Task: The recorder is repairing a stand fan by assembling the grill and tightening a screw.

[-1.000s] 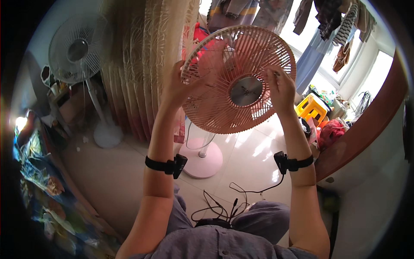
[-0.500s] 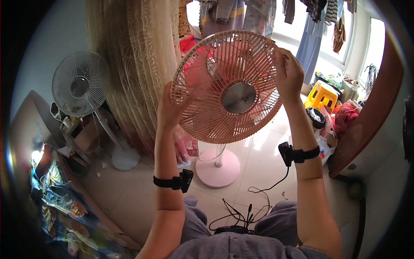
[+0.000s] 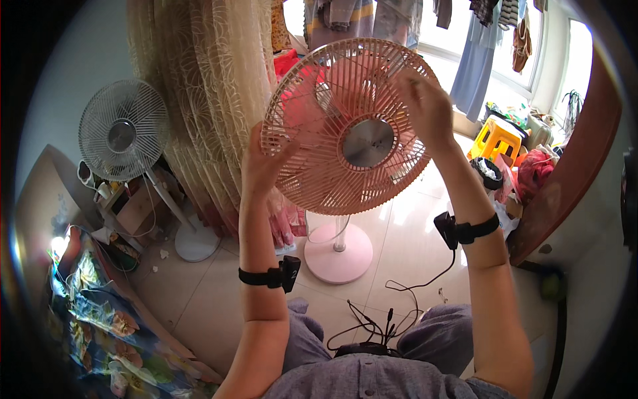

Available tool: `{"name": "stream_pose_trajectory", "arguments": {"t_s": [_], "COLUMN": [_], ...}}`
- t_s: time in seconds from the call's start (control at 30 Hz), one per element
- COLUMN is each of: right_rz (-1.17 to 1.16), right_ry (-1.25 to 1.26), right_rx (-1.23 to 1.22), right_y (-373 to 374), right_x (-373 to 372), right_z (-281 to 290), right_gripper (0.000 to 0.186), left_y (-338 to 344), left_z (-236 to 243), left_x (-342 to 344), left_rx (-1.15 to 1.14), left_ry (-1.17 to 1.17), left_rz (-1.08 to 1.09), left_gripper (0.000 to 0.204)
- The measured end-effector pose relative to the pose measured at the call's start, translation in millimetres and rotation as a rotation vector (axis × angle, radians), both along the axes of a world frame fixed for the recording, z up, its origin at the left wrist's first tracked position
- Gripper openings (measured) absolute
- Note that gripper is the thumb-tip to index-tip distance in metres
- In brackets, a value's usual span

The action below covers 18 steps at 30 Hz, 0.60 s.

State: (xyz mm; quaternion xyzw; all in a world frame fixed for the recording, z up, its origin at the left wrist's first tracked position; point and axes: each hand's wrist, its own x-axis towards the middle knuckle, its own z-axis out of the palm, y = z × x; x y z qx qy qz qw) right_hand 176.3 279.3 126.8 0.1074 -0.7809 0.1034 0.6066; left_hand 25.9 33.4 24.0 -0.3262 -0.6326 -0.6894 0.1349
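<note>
A pink standing fan (image 3: 367, 143) faces me, its round wire grille tilted back and a silver disc at its centre. Its pole runs down to a round pink base (image 3: 339, 253) on the floor. My left hand (image 3: 264, 163) grips the grille's left edge, thumb across the front and the other fingers partly hidden behind the rim. In front of the grille's upper right is my right hand (image 3: 427, 110), its fingers bent and blurred by motion. Whether those fingers touch the wires I cannot tell. A black strap with a small box is on each forearm.
A white standing fan (image 3: 123, 136) is at the left beside a patterned curtain (image 3: 199, 113). Flower-patterned bedding (image 3: 113, 319) lies lower left. On the right are a yellow stool (image 3: 497, 138), a black bin (image 3: 486, 173) and bags. Black cables (image 3: 372, 329) hang by my lap.
My right hand has left the grille's right rim and moved left and inward over its front. My left hand keeps its place on the left edge.
</note>
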Motion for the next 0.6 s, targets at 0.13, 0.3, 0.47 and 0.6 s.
{"name": "stream_pose_trajectory", "arguments": {"t_s": [0.13,0.3,0.47,0.6], "right_rz": [-0.022,-0.100,-0.079,-0.039], "right_ry": [0.085,0.036,0.110,0.007], "right_rx": [-0.033,0.086,0.153,0.208], "right_y": [2.2,0.3,-9.1,-7.2], "right_x": [1.2,-0.2,-2.5,-4.0], "right_z": [1.9,4.9,-1.8,-0.9], "right_gripper": [0.012,0.010,0.013,0.011], "left_y": [-0.7,-1.3,-2.7,-4.9], "left_z": [-2.0,5.0,12.7,9.8], "left_x": [-3.8,7.2,19.4,13.1], "left_rx": [-0.022,-0.015,-0.060,-0.074], "left_ry": [0.029,0.013,-0.019,0.027], "left_rz": [0.034,-0.002,0.093,0.059], "left_gripper": [0.072,0.069,0.068,0.070]}}
